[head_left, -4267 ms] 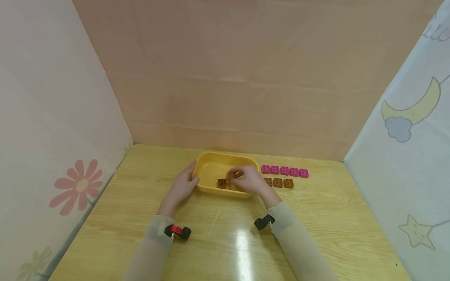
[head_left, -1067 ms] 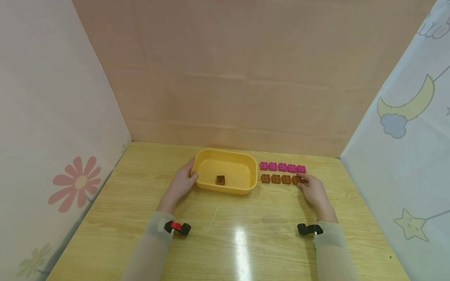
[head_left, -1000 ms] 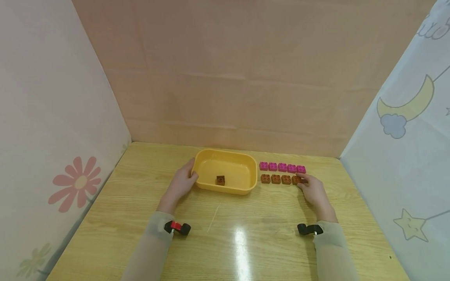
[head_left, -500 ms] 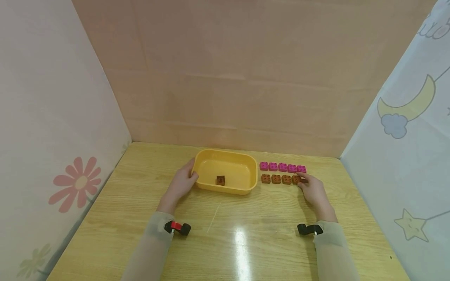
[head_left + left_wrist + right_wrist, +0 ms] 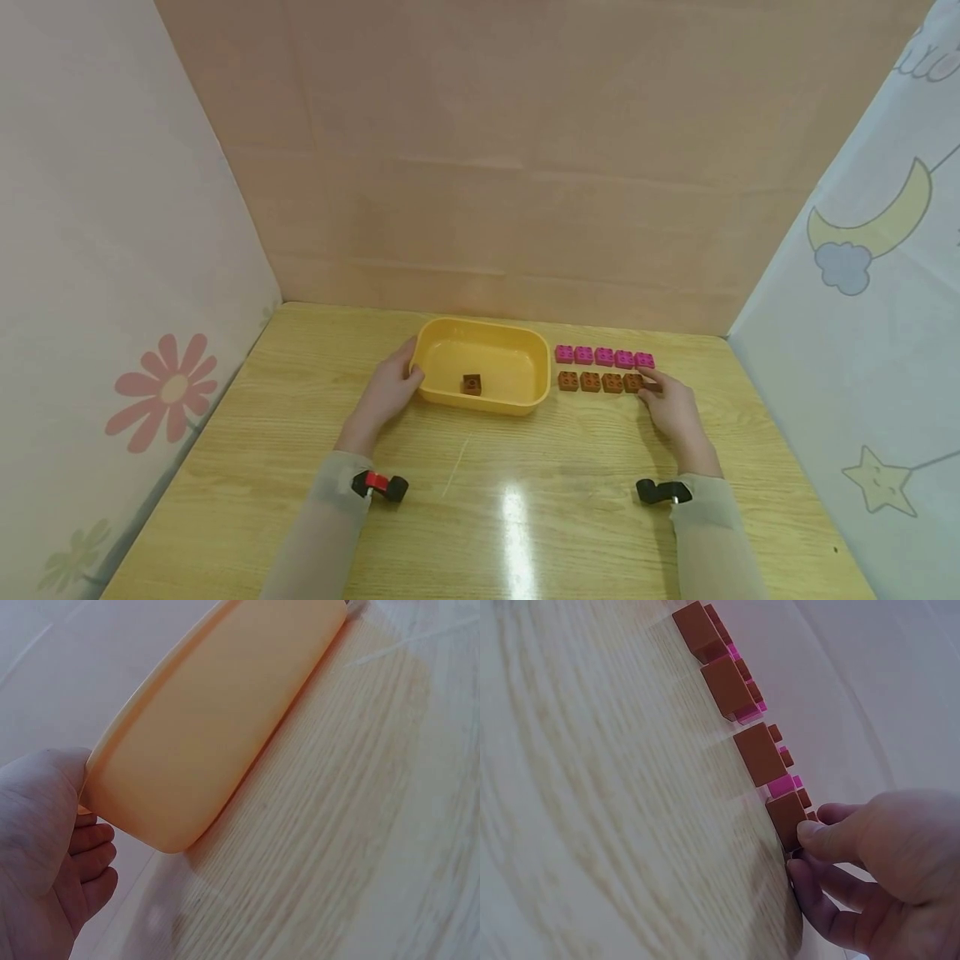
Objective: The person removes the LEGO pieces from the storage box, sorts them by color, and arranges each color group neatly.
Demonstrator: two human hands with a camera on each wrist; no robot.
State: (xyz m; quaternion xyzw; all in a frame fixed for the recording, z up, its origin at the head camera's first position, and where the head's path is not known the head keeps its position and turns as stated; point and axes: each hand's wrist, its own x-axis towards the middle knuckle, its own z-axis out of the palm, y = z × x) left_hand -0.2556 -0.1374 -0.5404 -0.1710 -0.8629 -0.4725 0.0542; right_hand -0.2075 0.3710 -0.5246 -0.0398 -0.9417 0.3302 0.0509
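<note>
My left hand (image 5: pixel 386 392) holds the left end of a yellow plastic tub (image 5: pixel 528 408), thumb at the rim; in the left wrist view its fingers curl by the outer wall. One brown toy building brick (image 5: pixel 472 384) lies in the tub near the front wall. At the right end of a row of brown bricks (image 5: pixel 590 382), my right hand (image 5: pixel 672 412) pinches the last brown brick (image 5: pixel 786 819) between thumb and fingers. That brick lines up with the others, studs upward in the head view. Behind runs a parallel row of pink bricks (image 5: pixel 604 357).
The wooden table (image 5: pixel 585 517) carries everything, with a beige cloth wall (image 5: pixel 495 167) close behind the tub and bricks. Patterned white cloth walls stand left and right (image 5: pixel 862 375). Each sleeve bears a wrist camera, the black right one (image 5: pixel 662 492) low over the table.
Since the oldest frame, my right hand has moved right from the tub with a brown brick, now at the brown row's end. Over the last second both hands stay nearly still.
</note>
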